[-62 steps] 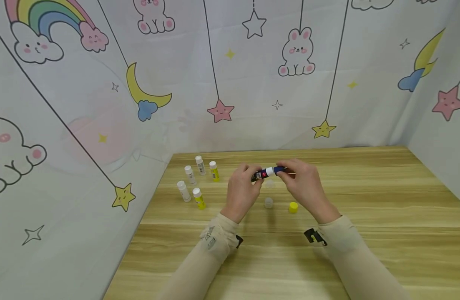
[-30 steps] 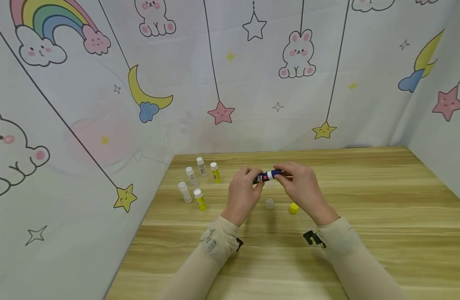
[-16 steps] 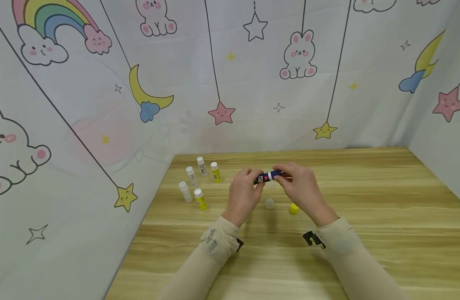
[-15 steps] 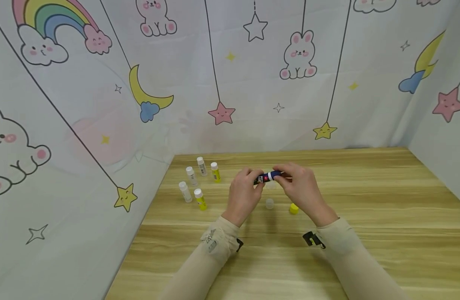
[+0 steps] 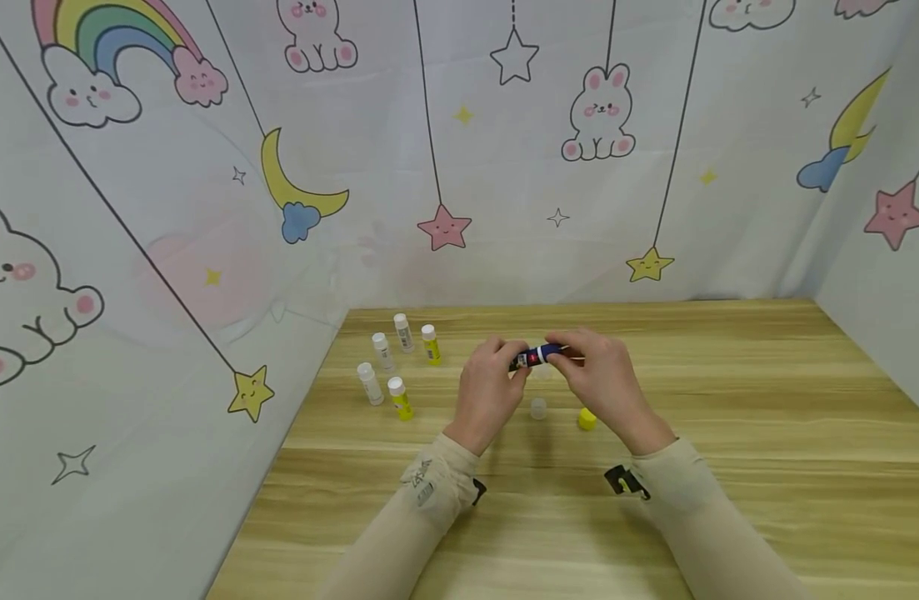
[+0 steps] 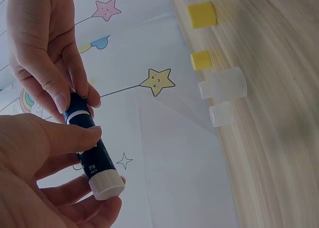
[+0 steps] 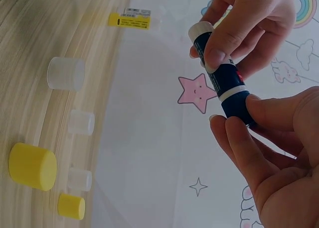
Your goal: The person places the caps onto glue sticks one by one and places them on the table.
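Note:
A dark blue glue stick [image 5: 532,358] is held in the air between both hands, tilted slightly. My left hand [image 5: 489,387] grips its body, thumb across the label; in the left wrist view its white base [image 6: 107,184] pokes out past the fingers. My right hand [image 5: 607,379] pinches the dark blue cap [image 7: 236,106] between thumb and fingertips. Between cap and body a narrow white band [image 7: 233,92] shows. Below the hands, a clear cap [image 5: 538,408] and a yellow cap [image 5: 587,419] rest on the wooden table [image 5: 549,533].
At the table's left stand several white-capped glue sticks: yellow ones [image 5: 401,400] and white ones [image 5: 369,385]. In the right wrist view more loose caps show, including a small yellow cap [image 7: 71,206] and a clear cap [image 7: 81,122]. A patterned cloth [image 5: 504,267] hangs behind the table.
The right hand has moved slightly left with the cap, toward the glue stick's body. The white band between cap and body has become narrower. Caps and standing glue sticks have stayed put.

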A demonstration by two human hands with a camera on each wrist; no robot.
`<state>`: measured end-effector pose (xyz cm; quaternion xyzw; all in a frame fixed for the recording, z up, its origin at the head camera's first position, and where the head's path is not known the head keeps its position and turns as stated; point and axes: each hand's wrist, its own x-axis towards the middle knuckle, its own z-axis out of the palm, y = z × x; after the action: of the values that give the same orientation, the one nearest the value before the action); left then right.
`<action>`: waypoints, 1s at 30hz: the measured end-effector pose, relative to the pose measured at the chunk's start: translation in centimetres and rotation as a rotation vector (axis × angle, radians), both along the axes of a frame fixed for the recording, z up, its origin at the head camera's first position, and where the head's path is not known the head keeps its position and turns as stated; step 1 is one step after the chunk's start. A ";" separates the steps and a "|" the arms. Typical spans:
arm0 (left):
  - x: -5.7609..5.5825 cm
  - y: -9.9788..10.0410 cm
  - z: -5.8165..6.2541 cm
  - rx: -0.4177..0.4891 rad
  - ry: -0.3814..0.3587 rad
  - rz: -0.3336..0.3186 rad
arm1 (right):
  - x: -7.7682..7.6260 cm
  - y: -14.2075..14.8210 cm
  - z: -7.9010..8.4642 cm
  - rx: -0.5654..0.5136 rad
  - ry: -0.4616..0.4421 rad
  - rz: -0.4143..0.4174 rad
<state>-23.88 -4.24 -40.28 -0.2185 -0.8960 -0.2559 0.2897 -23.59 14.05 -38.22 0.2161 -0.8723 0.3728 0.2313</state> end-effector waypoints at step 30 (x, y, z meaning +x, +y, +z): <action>0.1 0.5 -0.5 -0.329 0.212 0.068 | -0.6 0.5 0.3 -0.024 -0.182 0.028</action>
<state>-23.74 -3.70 -40.81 -0.2584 -0.8971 -0.0716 0.3513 -24.17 14.56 -37.90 0.1905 -0.8820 0.4045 0.1487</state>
